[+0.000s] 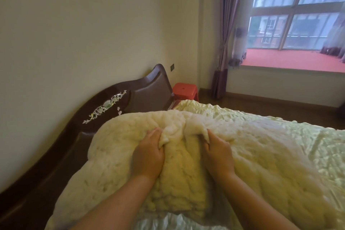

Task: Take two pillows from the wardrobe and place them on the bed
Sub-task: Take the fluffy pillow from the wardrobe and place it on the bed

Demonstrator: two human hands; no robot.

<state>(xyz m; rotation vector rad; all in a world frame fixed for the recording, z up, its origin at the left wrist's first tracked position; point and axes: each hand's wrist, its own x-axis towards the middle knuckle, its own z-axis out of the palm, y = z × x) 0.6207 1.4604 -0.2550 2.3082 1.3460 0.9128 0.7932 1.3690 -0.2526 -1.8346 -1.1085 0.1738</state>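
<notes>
A cream, lumpy pillow (pixel 115 147) lies at the head of the bed (pixel 291 151), against the dark headboard. A second cream pillow (pixel 261 147) seems to lie next to it on the right; where the two meet is hard to make out. My left hand (pixel 149 153) is clenched on a bunch of the cream fabric in the middle. My right hand (pixel 217 153) grips another bunch of fabric just to the right of it. Both forearms reach in from the bottom edge.
The dark wooden headboard (pixel 130 97) with a silver ornament runs along the cream wall on the left. A red plastic stool (pixel 185 91) stands beyond the bed's corner. Purple curtains (pixel 226 43) hang beside a window seat with a red top (pixel 291 60).
</notes>
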